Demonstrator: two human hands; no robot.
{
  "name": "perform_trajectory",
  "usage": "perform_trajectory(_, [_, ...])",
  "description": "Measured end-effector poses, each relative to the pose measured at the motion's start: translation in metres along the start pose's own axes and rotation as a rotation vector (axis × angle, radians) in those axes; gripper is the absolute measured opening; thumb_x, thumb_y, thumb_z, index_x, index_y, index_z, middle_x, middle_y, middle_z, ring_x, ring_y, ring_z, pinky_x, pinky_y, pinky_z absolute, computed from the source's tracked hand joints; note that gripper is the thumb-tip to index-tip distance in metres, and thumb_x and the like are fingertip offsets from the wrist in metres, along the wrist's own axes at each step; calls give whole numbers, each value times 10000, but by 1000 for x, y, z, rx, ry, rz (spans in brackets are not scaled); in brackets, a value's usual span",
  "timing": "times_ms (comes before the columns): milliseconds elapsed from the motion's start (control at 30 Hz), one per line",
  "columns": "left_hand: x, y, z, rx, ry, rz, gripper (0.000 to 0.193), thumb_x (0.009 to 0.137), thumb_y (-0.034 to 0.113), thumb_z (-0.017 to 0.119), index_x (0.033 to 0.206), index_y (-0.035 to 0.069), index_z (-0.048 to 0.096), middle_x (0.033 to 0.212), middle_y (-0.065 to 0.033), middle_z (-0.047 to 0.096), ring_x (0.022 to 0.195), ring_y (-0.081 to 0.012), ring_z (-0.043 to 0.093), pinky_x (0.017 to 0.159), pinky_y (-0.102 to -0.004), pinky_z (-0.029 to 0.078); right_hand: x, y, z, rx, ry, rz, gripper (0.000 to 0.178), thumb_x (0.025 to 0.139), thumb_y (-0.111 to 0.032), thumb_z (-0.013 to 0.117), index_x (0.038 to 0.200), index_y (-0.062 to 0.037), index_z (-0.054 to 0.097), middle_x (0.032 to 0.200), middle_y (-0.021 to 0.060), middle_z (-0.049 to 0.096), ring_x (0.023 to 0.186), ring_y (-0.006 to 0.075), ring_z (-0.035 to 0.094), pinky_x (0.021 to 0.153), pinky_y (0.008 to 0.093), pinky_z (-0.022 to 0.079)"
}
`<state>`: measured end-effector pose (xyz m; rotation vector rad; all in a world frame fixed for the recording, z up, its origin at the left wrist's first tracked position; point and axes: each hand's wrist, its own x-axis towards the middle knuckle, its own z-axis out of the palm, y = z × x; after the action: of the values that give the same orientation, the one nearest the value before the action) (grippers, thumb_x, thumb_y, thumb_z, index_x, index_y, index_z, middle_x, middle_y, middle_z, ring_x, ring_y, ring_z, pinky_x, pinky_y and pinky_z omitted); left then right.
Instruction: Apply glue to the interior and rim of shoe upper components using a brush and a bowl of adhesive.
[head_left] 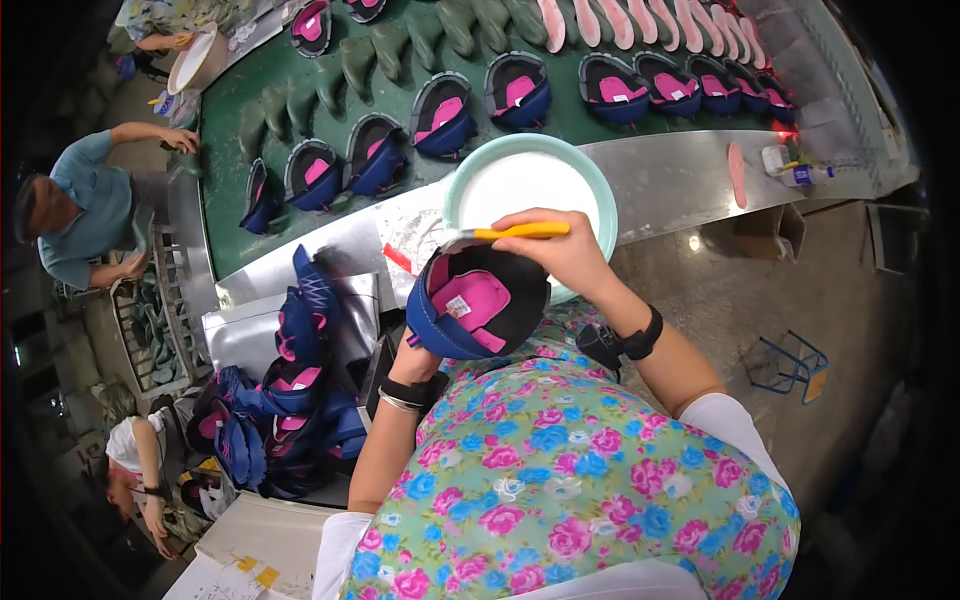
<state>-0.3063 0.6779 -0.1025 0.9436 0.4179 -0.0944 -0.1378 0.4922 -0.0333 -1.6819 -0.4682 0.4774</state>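
Note:
My left hand (412,368) grips a navy shoe upper (452,334) from below and behind; most of its fingers are hidden under it. The upper's open underside faces up and shows a dark edge, a bright pink lining and a small white label. My right hand (562,246) is closed round the yellow handle of a brush (530,230). The brush's bristle end points left and meets the far edge of the upper. Just beyond both hands stands a mint-green basin (606,200) holding white liquid.
Navy uppers (440,115) line the green tabletop (225,215), with dark green shoe lasts (358,65) and pink insoles (620,25) behind. More uppers (290,385) are heaped at my left. Two co-workers are at left, one in a blue shirt (85,215). A stool (792,368) stands at right.

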Motion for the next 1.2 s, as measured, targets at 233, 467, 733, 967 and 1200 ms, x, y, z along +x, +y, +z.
perform_trajectory(233, [-1, 23, -6, 68, 105, 53, 534, 876, 2, 528, 1375, 29, 338, 1313, -98, 459, 1188, -193, 462, 1021, -331, 355, 5, 41, -12, -269, 235, 133, 273, 741, -266, 746, 778, 0, 699, 621, 82, 649, 555, 138, 616, 554, 249, 476])
perform_trajectory(467, [16, 24, -23, 269, 161, 309, 473, 896, 67, 530, 1341, 28, 375, 1292, -96, 453, 1186, -200, 452, 1022, -335, 346, -3, 34, 15, -389, 149, 199, 444, 741, -369, 727, 640, 57, 658, 502, 110, 584, 431, 194, 582, 471, 296, 458])
perform_trajectory(733, [18, 46, -29, 376, 160, 434, 466, 910, 55, 516, 1345, 23, 352, 1257, -82, 492, 1160, -169, 480, 1009, -303, 361, -23, -54, 31, 48, 5, 235, 301, 774, -239, 725, 778, 57, 669, 625, 74, 646, 502, 80, 569, 480, 216, 450])
perform_trajectory(967, [11, 61, -29, 575, 264, 476, 434, 907, 63, 535, 1316, 10, 401, 1271, -84, 486, 1132, -168, 497, 979, -294, 386, -13, -24, 30, -133, 26, 177, 263, 772, -240, 717, 756, 18, 672, 587, 51, 628, 515, 89, 579, 494, 232, 451])
perform_trajectory(1200, [-3, 42, -64, -307, 352, 231, 347, 887, 134, 518, 1229, 87, 481, 1081, -53, 591, 918, -172, 600, 775, -288, 505, 23, -29, 23, -245, 153, 9, 209, 776, -195, 717, 783, 11, 683, 630, 49, 649, 575, 94, 601, 544, 236, 466])
